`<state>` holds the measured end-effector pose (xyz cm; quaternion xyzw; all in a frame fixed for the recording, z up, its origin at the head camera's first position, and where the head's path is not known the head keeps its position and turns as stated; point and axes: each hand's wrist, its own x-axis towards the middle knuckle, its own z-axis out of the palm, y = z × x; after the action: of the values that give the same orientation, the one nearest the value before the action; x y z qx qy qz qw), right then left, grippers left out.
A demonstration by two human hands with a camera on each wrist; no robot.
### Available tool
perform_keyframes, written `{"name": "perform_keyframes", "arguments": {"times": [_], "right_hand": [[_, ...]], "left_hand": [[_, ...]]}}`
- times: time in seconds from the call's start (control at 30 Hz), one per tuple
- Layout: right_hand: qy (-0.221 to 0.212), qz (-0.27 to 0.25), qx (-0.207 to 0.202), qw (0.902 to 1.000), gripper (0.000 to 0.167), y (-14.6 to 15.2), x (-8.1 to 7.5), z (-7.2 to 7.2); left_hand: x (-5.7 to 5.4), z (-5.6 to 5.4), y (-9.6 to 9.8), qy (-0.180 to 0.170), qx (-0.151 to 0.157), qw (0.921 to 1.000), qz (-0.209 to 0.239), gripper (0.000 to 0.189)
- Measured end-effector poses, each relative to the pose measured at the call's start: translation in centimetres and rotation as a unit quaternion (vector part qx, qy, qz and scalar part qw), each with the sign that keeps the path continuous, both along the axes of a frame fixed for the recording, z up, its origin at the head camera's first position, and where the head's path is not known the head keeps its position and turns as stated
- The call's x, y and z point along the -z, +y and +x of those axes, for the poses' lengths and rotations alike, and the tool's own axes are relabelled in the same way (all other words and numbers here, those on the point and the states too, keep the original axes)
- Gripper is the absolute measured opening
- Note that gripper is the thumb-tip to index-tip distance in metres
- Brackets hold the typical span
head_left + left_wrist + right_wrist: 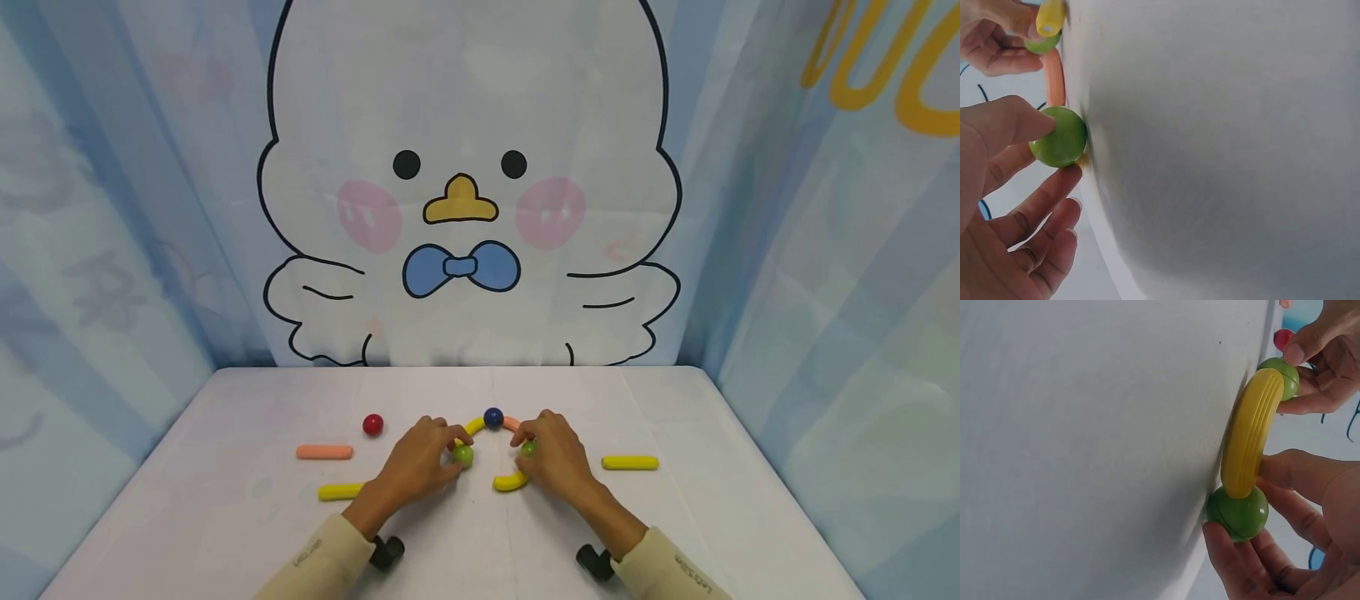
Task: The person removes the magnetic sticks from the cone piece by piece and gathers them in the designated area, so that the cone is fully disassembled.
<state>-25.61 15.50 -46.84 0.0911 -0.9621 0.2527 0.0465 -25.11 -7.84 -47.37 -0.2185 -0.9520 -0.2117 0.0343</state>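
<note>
An open ring of parts lies on the table: a blue ball (492,417) at its far side, with a curved yellow stick (474,426) to the left and a curved orange stick (512,423) to the right. My left hand (423,460) pinches the green ball (1060,137) at the left end between thumb and index finger. On the other side my right hand (558,457) grips another green ball (1239,514), its thumb at the joint with a ridged, curved yellow stick (1250,434). That stick's free end points toward the left green ball, apart from it in the head view.
A red ball (372,425), a straight orange stick (324,452) and a straight yellow stick (337,492) lie left of the ring. Farther right lies another straight yellow stick (630,462). A curtain with a printed cartoon figure (465,317) hangs behind the white table (480,558).
</note>
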Motion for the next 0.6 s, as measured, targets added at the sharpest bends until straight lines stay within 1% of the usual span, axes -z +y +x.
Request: {"name": "perform_keyframes", "arguments": {"times": [0.13,0.23,0.5,0.6], "right_hand": [[0.0,-0.003,-0.006,1.0,0.018,0.0,-0.1,0.0],[-0.001,-0.006,-0.011,0.9999,0.018,0.2,-0.2,0.1],[-0.001,0.0,-0.014,0.9999,0.024,0.4,-0.1,-0.1],[-0.001,0.002,-0.012,0.9999,0.025,0.4,-0.1,-0.2]], "left_hand": [[-0.1,-0.2,-0.2,0.001,0.005,1.0,-0.005,0.033],[-0.1,-0.3,-0.3,0.005,0.002,1.0,-0.007,0.032],[-0.2,-0.9,-0.6,0.015,-0.032,0.9993,-0.014,0.028],[-0.3,-1.2,-0.8,0.017,-0.04,0.999,-0.014,0.028]]}}
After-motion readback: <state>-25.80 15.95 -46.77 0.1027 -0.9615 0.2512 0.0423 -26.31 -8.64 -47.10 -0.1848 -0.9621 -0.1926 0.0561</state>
